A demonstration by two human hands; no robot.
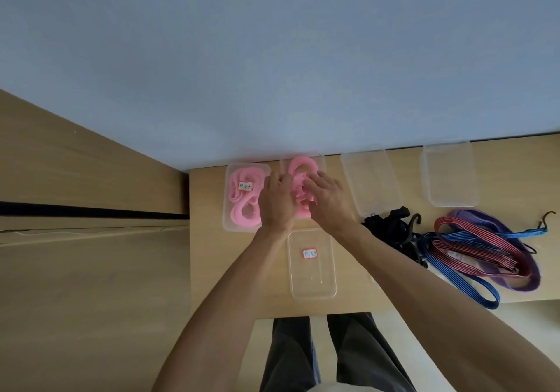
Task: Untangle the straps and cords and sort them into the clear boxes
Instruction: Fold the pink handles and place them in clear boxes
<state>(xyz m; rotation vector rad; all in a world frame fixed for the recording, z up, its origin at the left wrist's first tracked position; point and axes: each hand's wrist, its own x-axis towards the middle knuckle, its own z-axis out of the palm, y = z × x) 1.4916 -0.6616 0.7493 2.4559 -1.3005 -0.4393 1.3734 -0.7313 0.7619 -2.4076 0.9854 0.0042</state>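
My left hand (277, 199) and my right hand (327, 197) are both over a clear box (318, 160) at the back of the table, pressing a pink strap (301, 166) down into it with fingers bent over the coils. To its left a closed clear box (231, 219) with a label holds another pink strap (242, 213). A tangle lies at the right: black cords with hooks (394, 228), a blue striped cord (472, 288), a red striped cord (472, 234) and a purple strap (515, 282).
A clear lid with a red-edged label (312, 263) lies near the table's front edge. Two bare clear boxes (369, 182) (451, 173) stand at the back right. A blue wall rises behind the table, wooden cabinets stand at the left, and my legs show below.
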